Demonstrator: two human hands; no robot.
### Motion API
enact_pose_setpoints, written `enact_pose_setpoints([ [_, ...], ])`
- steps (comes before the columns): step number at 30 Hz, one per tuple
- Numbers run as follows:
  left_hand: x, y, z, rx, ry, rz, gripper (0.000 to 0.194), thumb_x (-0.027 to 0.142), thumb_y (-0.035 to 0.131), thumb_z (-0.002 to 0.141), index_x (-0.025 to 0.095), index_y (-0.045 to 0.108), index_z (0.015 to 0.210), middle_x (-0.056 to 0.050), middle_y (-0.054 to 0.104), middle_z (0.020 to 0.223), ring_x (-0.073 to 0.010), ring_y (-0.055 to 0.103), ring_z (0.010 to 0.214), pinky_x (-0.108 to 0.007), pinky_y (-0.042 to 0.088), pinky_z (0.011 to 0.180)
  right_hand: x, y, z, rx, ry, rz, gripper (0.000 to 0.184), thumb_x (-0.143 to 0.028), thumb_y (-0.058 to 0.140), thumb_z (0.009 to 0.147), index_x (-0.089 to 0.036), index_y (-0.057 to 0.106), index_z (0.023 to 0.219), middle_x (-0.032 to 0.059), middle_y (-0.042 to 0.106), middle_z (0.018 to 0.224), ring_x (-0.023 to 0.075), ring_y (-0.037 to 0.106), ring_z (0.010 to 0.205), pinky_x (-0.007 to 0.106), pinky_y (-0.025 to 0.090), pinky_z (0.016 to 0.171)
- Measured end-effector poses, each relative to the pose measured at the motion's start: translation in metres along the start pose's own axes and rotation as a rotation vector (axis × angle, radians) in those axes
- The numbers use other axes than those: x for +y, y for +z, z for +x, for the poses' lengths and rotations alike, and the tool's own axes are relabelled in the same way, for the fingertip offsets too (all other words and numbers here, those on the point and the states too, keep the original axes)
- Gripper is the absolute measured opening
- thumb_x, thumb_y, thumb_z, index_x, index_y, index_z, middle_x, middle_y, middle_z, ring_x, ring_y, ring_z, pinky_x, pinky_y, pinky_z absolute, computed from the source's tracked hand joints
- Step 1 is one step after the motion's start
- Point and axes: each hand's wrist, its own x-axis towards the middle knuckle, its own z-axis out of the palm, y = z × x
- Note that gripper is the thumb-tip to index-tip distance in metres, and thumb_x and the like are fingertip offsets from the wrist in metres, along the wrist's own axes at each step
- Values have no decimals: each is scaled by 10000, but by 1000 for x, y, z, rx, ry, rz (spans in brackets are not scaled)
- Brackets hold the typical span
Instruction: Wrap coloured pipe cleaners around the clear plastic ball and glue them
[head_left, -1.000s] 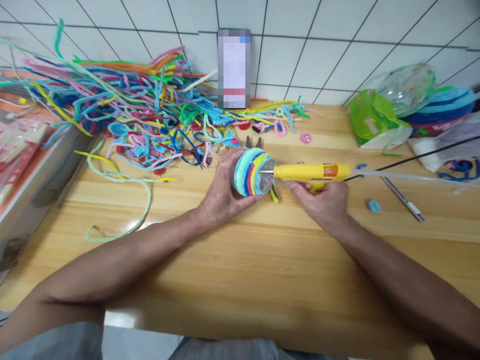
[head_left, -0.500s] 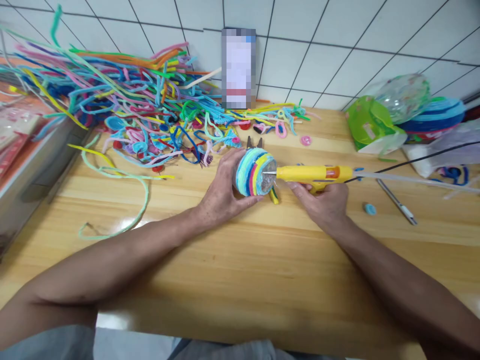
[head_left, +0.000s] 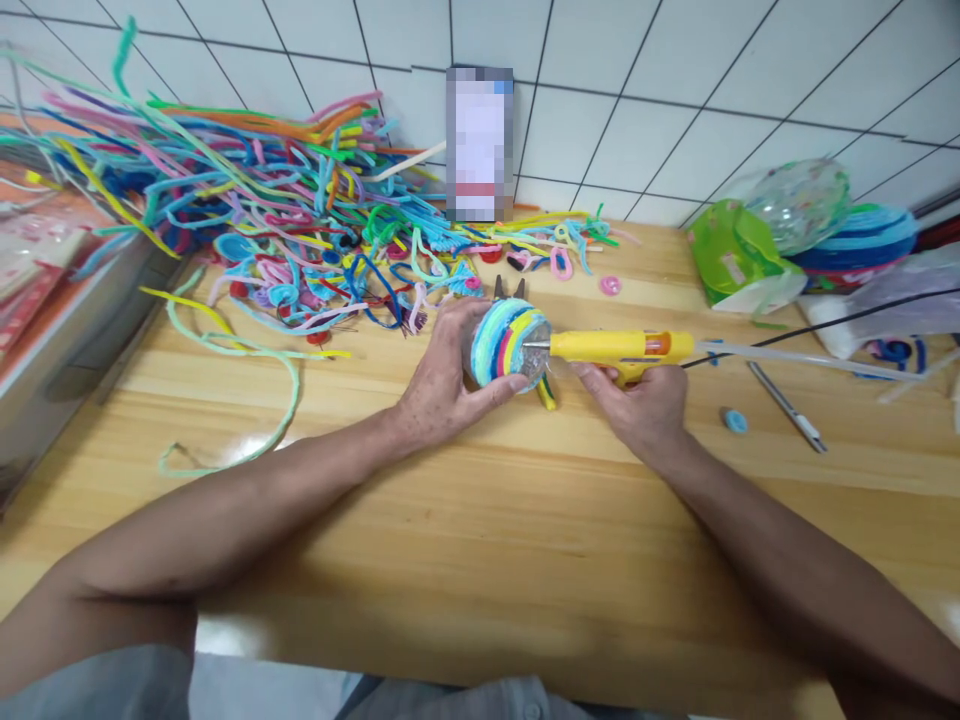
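Note:
My left hand (head_left: 446, 375) is closed round a container wrapped in pipe cleaners (head_left: 495, 340), banded in light blue, dark blue, pink and yellow. It is tilted so that its clear end faces right. In my right hand (head_left: 641, 405) is a yellow hot glue gun (head_left: 615, 347), held by its handle, with a long clear glue stick (head_left: 795, 360) out of its back. The metal nozzle is at the clear end of the container; whether it touches I cannot tell. Behind the container lie dark-tipped pliers (head_left: 510, 288), mostly hidden, and a yellow and green piece (head_left: 549, 395) shows below it.
A tangled heap of coloured pipe cleaners (head_left: 262, 200) covers the back left. A phone (head_left: 480, 145) leans on the tiled wall. At right are a green packet (head_left: 739, 255), a utility knife (head_left: 787, 405), a small blue disc (head_left: 734, 420) and the gun's black cord (head_left: 825, 320).
My left thumb has shifted up onto the rim of the container's clear end. The glue gun stays at that end, with its nozzle slightly shifted. The camera view has turned a little.

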Motion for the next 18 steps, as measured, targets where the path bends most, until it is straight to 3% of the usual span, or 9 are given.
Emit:
enact_pose_setpoints([
  [18, -5, 7, -1, 46, 60, -21, 748, 582, 770, 1007, 282, 406, 1588, -178, 571, 1539, -365, 571, 1492, -633, 506, 1273, -3, 0, -2, 55, -13, -16, 423, -528, 796, 848, -259, 606, 583, -12, 649, 532, 192, 631, 507, 328, 521, 561],
])
